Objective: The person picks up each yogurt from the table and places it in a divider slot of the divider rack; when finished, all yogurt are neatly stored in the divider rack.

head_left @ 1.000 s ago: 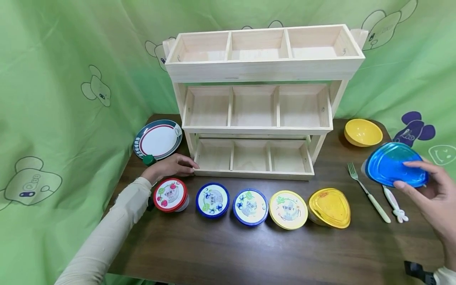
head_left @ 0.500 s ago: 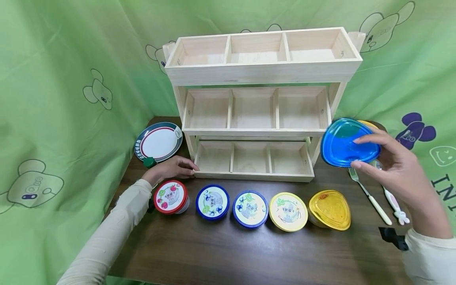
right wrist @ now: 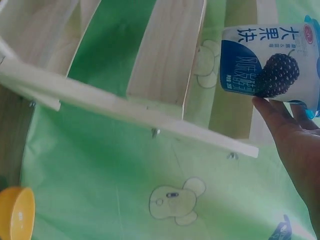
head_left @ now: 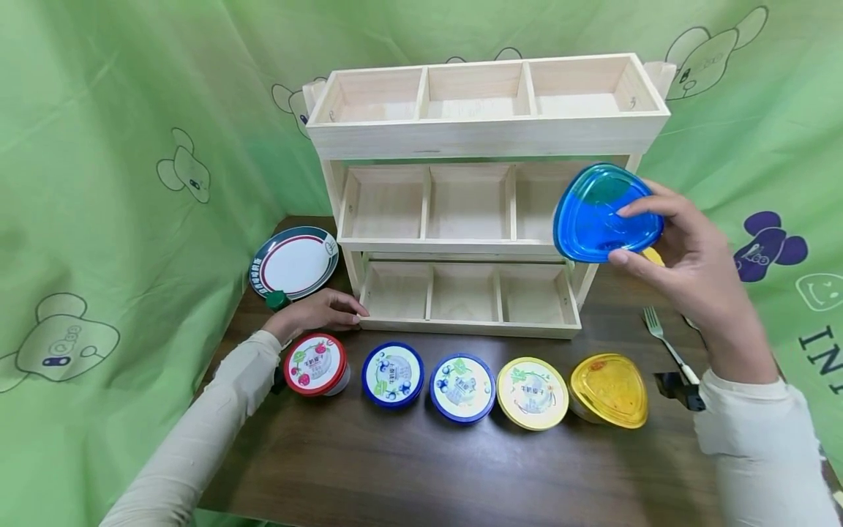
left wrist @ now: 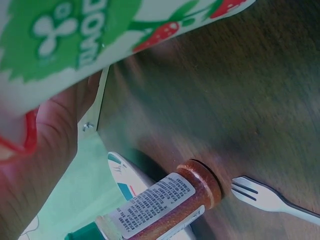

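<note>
My right hand [head_left: 688,252] holds a yogurt cup [head_left: 606,212] with a blue rounded-triangular lid, raised before the right end of the wooden rack's [head_left: 487,135] middle tier. In the right wrist view, a blackberry picture shows on this cup's [right wrist: 270,62] side, fingers beneath it. My left hand [head_left: 316,309] grips the bottom tier's front left corner; its fingers are partly hidden in the left wrist view. Near that wrist stands a red-lidded cup [head_left: 316,364]. Rightward follow blue-lidded cups [head_left: 393,373] [head_left: 463,388], a yellow-lidded cup [head_left: 532,393] and a yellow triangular-lidded cup [head_left: 609,389].
Behind my left hand are a plate [head_left: 294,262] and a green-capped spice bottle [left wrist: 160,205]. A fork [left wrist: 265,195] lies by the bottle. Another fork [head_left: 665,340] lies at right, and a yellow bowl [right wrist: 17,212] sits beyond. Green cloth [head_left: 99,183] surrounds the table.
My right hand has carried the blue-lidded yogurt cup from the table's right side leftward and up to the rack's middle tier. My left hand has stayed at the rack's corner.
</note>
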The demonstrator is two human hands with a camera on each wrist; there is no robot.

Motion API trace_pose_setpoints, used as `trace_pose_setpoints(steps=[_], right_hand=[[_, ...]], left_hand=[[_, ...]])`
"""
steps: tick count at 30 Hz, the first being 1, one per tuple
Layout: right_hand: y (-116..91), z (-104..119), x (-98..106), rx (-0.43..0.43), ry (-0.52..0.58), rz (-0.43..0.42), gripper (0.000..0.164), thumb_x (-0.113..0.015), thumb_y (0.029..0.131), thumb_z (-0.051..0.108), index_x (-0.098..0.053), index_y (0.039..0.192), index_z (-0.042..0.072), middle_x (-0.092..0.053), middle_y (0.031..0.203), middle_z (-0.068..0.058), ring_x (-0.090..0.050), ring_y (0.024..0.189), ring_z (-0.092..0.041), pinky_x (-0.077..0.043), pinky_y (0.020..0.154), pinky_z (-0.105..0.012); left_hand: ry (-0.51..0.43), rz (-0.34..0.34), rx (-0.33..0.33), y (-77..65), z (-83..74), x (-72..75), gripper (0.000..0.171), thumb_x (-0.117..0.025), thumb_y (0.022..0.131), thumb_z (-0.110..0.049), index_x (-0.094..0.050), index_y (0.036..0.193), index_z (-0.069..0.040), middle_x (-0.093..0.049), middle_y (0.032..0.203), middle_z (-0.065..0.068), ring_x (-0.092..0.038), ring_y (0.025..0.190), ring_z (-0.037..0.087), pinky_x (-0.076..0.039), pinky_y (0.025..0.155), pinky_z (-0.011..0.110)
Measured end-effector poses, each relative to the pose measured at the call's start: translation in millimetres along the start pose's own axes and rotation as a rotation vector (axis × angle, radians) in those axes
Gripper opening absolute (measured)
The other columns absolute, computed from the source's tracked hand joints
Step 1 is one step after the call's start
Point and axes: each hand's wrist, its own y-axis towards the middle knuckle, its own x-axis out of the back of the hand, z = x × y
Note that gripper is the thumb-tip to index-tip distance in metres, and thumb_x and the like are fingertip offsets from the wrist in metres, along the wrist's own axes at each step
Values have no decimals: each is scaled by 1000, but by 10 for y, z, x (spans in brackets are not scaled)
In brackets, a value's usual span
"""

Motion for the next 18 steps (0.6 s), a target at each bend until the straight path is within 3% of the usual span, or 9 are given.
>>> trace_pose_setpoints(steps=[5, 11, 18], right_hand=[[121, -49, -95, -67, -93, -47, 51, -70, 90, -21, -61, 139, -9, -47, 164, -11, -56, 137, -24, -51, 102, -15], [223, -199, -170, -90, 60, -66, 48, -66, 94, -18, -61, 140, -6, -46, 161, -13, -46, 144, -35, -52, 104, -18], [275, -329, -206, -118, 63, -68, 45, -67, 99, -12, -62, 142, 1, -44, 161, -12, -41, 150, -39, -49, 108, -18]], left_hand=[[1, 13, -13, -7, 19, 8, 29, -66, 108, -9, -71, 136, 0, -68, 137, 22, -68, 128, 35, -54, 112, 45], [3, 19, -15, -21, 3, 20, 29, -67, 108, -10, -71, 135, 0, -69, 135, 20, -69, 126, 34, -55, 111, 44], [-4, 30, -26, 15, 27, 24, 29, -67, 108, -10, -72, 134, 1, -70, 135, 20, -69, 126, 34, -55, 111, 44]])
